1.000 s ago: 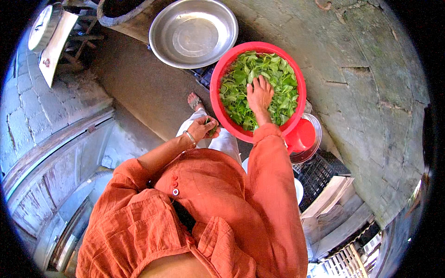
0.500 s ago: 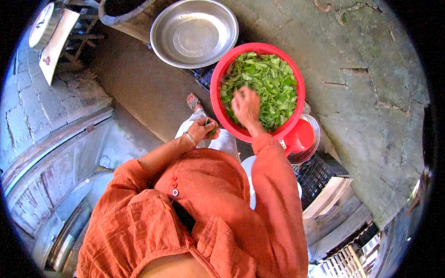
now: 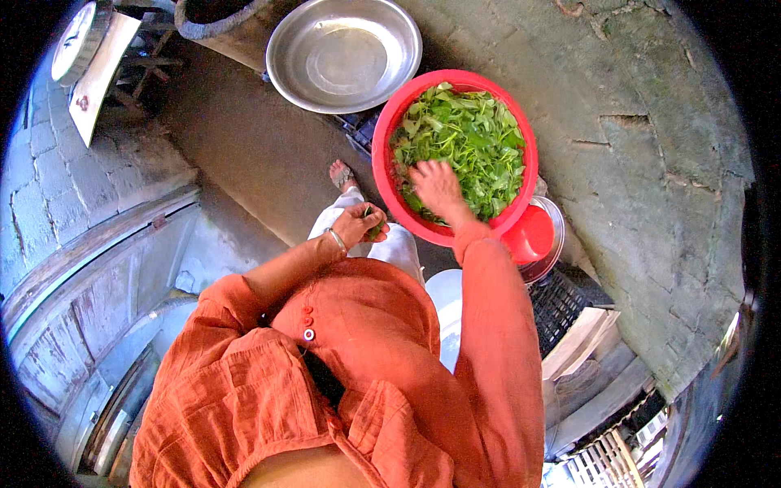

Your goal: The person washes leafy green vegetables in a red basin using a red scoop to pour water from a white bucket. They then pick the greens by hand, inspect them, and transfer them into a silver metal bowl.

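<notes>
A red plastic basin (image 3: pixel 530 154) in front of me is heaped with loose green leaves and stems (image 3: pixel 476 134). My right hand (image 3: pixel 439 193) reaches over its near left side, palm down, with fingers stretched out onto the leaves; the fingertips are slightly blurred. Over my lap, left of the basin, my left hand (image 3: pixel 362 224) is closed around a small bunch of green leaves (image 3: pixel 373 231). A metal bracelet circles that wrist. Beyond the red basin, to its left, stands a wide steel basin (image 3: pixel 346 61) with nothing in it.
A red plastic scoop (image 3: pixel 529 234) rests in a metal bowl (image 3: pixel 558 236) at the basin's near right. Behind it sits a black plastic crate (image 3: pixel 555 307). A large round vessel (image 3: pixel 232 28) stands at the far left. Cracked concrete (image 3: pixel 651 187) stretches along the right.
My right hand has shifted slightly right and nearer, and its fingers are stretched out more. The leaves beneath it are rearranged. My left hand still keeps its bunch over my lap.
</notes>
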{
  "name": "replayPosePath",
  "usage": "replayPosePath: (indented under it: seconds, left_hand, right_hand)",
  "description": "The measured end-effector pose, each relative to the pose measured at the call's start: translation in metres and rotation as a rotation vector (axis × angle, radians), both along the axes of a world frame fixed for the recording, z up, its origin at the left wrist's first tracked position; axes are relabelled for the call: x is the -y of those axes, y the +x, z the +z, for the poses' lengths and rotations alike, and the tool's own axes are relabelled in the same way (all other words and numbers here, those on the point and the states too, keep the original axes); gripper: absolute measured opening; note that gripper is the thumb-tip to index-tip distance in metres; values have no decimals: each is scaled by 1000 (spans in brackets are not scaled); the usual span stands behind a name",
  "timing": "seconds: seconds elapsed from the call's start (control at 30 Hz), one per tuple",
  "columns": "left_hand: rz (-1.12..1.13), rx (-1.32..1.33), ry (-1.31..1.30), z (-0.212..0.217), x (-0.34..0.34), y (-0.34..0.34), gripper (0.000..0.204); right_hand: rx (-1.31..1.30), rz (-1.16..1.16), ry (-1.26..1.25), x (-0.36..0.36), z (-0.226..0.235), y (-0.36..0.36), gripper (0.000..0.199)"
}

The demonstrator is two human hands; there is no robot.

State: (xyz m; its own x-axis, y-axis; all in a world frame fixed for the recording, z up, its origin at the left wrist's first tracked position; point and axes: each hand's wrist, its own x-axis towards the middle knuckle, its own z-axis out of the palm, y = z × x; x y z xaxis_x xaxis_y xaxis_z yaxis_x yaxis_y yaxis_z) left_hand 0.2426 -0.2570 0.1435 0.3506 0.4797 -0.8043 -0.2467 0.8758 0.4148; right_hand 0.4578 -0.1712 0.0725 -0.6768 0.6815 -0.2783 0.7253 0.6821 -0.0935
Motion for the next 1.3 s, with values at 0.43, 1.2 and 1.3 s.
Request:
replayPosePath:
  seconds: [0.43, 1.2, 1.3]
  left_hand:
    - [9, -46, -37, 10, 2, -3, 14]
    - [13, -17, -13, 10, 15, -3, 15]
    - [5, -6, -9, 12, 14, -1, 15]
  right_hand:
    - [-342, -131, -8, 14, -2, 11, 27]
    - [-306, -361, 314, -53, 27, -16, 39]
    - [40, -419, 34, -52, 28, -25, 42]
